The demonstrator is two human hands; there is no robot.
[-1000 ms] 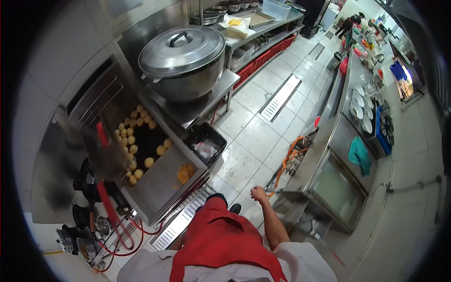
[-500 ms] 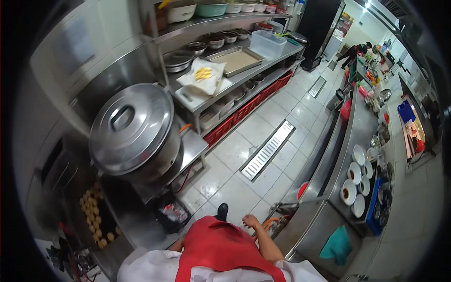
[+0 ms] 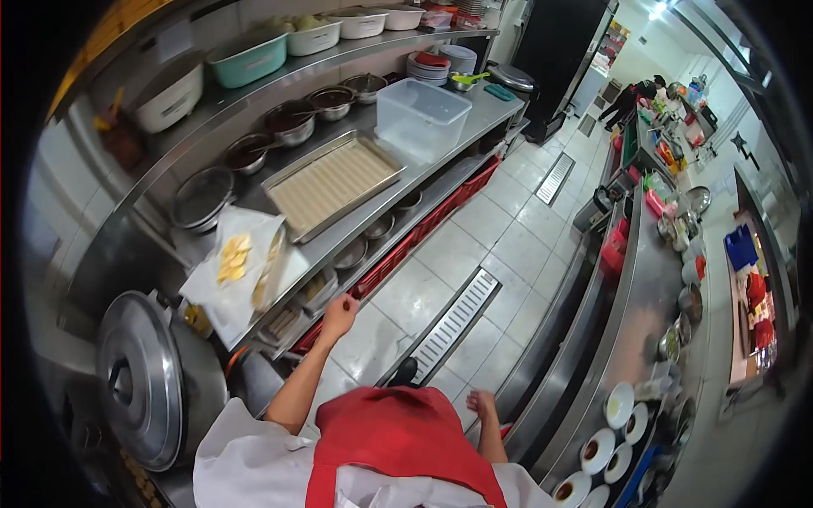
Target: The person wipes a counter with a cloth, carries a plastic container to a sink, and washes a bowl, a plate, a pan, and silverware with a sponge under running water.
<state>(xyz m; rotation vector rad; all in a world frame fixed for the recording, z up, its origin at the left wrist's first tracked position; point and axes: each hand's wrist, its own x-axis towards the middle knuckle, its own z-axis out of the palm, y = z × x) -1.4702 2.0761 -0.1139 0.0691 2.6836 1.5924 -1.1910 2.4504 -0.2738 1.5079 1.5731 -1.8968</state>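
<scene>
Could knock the white paper (image 3: 212, 299) near the edge of the counter (image 3: 332, 222) and spill the yellow slices (image 3: 234, 257) by swinging the left hand (image 3: 340, 316) too close, or could skid on the glossy floor tiles (image 3: 442, 254) through hurrying. Find the slices to the left of that hand, up on the counter, near but not touching. See nothing held there or in the right hand (image 3: 483, 404) (blurred, that one), but cannot tell how far either grip is closed.
</scene>
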